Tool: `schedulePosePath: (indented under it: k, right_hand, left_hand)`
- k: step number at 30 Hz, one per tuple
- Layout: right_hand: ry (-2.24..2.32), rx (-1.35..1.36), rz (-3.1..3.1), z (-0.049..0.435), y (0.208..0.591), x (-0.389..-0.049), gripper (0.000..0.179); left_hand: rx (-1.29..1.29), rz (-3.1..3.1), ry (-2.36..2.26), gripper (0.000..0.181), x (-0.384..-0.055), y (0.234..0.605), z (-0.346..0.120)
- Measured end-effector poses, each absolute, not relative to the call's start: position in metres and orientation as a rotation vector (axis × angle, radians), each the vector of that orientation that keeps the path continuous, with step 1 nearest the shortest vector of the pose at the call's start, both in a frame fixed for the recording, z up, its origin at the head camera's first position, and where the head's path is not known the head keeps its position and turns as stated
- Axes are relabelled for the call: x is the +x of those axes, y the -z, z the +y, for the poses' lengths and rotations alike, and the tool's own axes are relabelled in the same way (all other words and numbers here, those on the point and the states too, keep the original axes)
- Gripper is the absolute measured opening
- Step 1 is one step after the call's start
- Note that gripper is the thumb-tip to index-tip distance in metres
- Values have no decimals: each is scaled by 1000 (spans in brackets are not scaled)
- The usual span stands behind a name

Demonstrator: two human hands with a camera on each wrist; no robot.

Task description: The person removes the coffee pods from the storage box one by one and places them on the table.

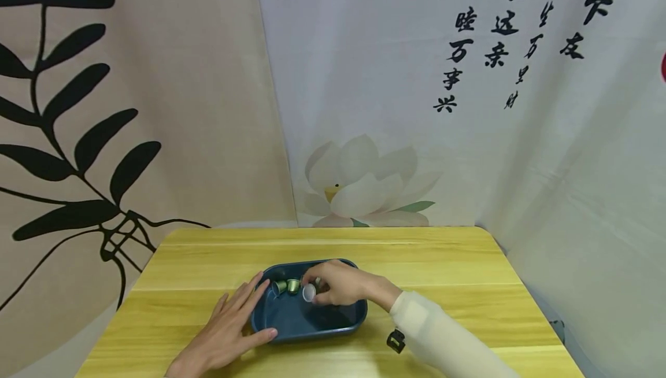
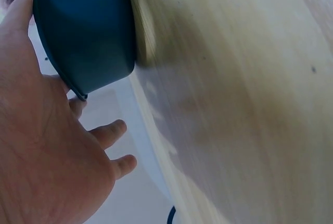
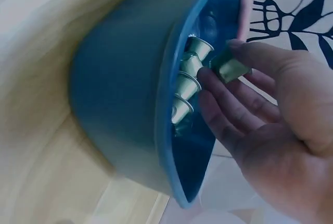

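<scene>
A dark blue tray with raised sides stands on the wooden table. My right hand is over its right half, pinching a green coffee capsule between thumb and fingers; the capsule's pale round face shows in the head view. Several more green coffee capsules lie in a row inside the tray, along its far side. At the tray's left end, my left hand rests with fingers spread and fairly straight, touching the rim. In the left wrist view the tray's contents are hidden.
The yellow wooden table extends around the tray. Behind it hangs a cloth backdrop with a printed flower, plant and writing. A small black device sits beside the right sleeve.
</scene>
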State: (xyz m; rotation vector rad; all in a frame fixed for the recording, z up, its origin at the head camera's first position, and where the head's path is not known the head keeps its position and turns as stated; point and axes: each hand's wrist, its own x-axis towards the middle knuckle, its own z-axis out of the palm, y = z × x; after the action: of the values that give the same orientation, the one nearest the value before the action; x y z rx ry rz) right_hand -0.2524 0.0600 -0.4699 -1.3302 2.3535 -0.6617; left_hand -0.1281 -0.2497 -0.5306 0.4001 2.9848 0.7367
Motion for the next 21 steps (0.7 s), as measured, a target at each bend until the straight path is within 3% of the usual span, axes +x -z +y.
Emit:
schedulePosePath:
  k: [21]
  right_hand:
    - [1160,-1156,2320,123,455,-241,34]
  left_hand:
    - [377,2982,-747,104,-129,529,-248]
